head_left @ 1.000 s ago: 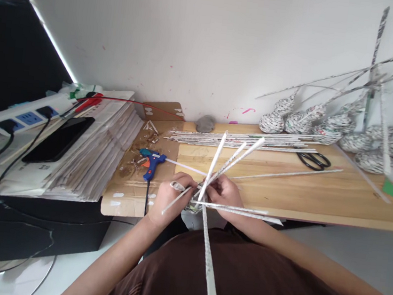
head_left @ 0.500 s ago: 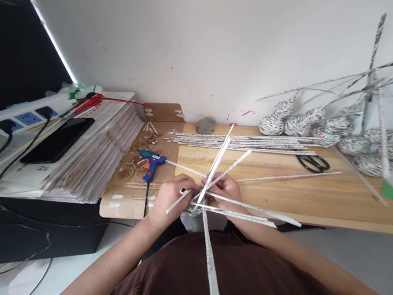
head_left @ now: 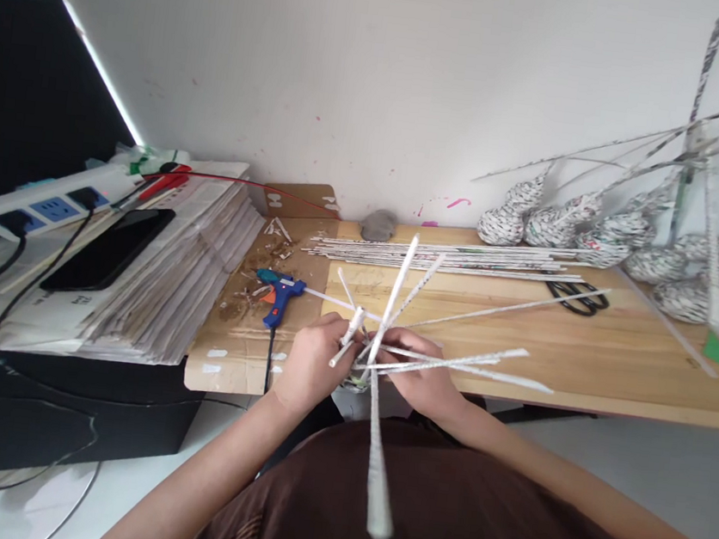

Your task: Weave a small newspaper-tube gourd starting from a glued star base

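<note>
A small woven paper piece [head_left: 356, 382] with several long rolled-paper strips [head_left: 381, 454] fanning out of it is held between my hands at the table's front edge. My left hand [head_left: 316, 360] is closed on its left side, fingers wrapped round the woven piece near a short strip end. On the right side, my right hand [head_left: 417, 367] has bent fingers closed at the base of the strips; its fingertips are partly hidden behind them. One strip points down over the brown shirt, others up and right.
A blue glue gun [head_left: 282, 295] lies on cardboard [head_left: 227, 341]. Behind are loose paper rolls [head_left: 452, 256], a grey lump [head_left: 378, 225], black scissors [head_left: 581, 296] and woven paper shapes [head_left: 552, 227]. Leftward, a phone [head_left: 111, 250] and power strip [head_left: 52, 204] rest on stacked paper [head_left: 202, 286].
The strips have shifted round: the lower right one now points more upward, and strip ends stand up by my left hand. My right hand has turned slightly and lies flatter.
</note>
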`<action>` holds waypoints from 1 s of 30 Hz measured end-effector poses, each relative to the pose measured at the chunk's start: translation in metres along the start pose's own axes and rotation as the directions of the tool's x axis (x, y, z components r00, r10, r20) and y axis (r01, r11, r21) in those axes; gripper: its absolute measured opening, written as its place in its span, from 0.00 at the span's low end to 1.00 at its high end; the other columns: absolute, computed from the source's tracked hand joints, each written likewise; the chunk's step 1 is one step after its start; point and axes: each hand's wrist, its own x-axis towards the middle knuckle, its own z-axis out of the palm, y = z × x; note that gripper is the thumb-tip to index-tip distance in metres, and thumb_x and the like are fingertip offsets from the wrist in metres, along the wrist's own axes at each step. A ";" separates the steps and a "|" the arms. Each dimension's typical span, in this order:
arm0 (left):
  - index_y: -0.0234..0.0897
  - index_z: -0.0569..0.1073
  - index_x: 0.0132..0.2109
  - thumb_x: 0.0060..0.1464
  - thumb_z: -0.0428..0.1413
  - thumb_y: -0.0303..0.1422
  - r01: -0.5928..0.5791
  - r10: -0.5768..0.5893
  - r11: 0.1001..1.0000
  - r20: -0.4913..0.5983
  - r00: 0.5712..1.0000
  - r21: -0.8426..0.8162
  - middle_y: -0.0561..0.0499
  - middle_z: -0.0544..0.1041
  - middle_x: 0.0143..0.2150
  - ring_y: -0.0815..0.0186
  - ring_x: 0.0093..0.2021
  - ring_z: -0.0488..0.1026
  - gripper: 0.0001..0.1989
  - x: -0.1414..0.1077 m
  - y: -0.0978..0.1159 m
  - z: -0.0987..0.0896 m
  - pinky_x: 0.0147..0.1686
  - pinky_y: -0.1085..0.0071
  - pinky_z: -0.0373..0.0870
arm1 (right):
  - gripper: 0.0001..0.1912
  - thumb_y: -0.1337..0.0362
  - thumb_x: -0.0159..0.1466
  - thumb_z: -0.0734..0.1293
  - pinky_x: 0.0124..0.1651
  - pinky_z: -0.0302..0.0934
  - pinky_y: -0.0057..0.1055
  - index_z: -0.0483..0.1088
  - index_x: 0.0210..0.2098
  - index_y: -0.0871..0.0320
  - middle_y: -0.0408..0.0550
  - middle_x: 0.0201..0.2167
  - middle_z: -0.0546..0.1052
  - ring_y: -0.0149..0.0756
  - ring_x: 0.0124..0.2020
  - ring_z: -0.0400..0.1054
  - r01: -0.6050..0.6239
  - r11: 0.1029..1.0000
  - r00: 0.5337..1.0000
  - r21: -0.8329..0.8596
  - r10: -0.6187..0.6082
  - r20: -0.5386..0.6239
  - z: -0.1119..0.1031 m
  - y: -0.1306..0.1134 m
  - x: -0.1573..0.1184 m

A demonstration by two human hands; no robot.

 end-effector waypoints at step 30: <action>0.40 0.79 0.37 0.56 0.56 0.25 -0.244 0.252 0.967 0.156 0.955 -0.071 0.50 0.80 0.34 0.63 0.37 0.73 0.08 0.012 0.000 -0.008 0.40 0.68 0.67 | 0.03 0.65 0.63 0.66 0.36 0.66 0.32 0.73 0.33 0.55 0.45 0.30 0.78 0.35 0.32 0.72 0.018 0.994 0.998 -0.108 -0.025 -0.058 0.002 -0.005 -0.003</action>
